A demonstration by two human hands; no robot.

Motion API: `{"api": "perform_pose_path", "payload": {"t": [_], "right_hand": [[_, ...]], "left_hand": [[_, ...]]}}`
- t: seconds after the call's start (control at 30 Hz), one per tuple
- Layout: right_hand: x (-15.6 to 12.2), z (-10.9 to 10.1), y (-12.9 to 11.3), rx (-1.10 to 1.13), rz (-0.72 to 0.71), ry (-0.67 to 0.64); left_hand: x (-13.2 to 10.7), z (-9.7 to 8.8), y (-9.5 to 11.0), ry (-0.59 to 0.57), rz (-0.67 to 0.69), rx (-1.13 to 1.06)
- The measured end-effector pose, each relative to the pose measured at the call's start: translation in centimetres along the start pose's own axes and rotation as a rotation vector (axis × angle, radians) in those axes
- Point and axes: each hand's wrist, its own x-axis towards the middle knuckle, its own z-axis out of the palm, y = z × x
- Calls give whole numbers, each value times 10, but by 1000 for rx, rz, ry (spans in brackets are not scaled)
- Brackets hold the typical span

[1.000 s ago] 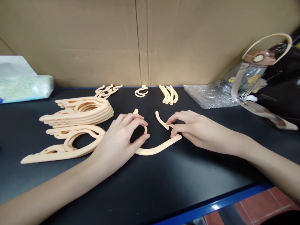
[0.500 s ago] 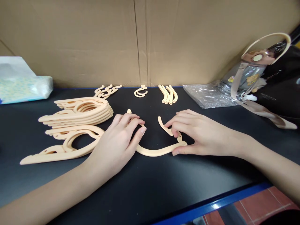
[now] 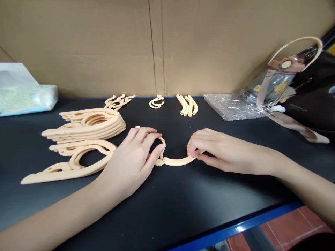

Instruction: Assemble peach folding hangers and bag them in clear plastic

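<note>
A cream plastic folding hanger lies on the black table between my hands, one curved arm showing and a thin hooked part rising beside it. My left hand is closed over the hanger's left side, covering much of it. The thumb and fingers of my right hand pinch the right end of the curved arm. Left of my left hand lie folded hangers, with a neat stack of more folded hangers behind them.
Along the back edge are a pile of small curved pieces, hook pieces and several curved arms. A clear plastic bag, a strapped bottle and a black bag stand at right. A tissue pack lies at left.
My right hand has closed onto the right end of the curved arm. The hanger's parts have shifted, and the short curved piece by my right fingers no longer shows separately. My left hand stays in place.
</note>
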Motion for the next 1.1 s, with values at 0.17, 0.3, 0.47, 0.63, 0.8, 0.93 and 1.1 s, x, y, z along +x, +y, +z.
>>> {"api": "perform_pose_path", "payload": {"t": [0.17,0.3,0.47,0.63,0.8,0.93,1.1], "right_hand": [[2,7,10,-172,36,120],[6,12,17,-317,150,234],[8,15,17,-295,258,291],[9,16,9,-81,239,280],[8,14,3,140,230,311],[9,16,6,484,283,305],[13,18,7,901,367,287]], "left_hand": [[-2,-2,1,-39,-36,-107],[-4,1,-1,-51,21,-200],[-4,0,2,-126,63,-317],[-2,-5,8,-130,106,-381],[-2,-2,5,-104,130,-312],[-5,1,1,-121,110,-240],[-5,-4,5,-19,198,-117]]}}
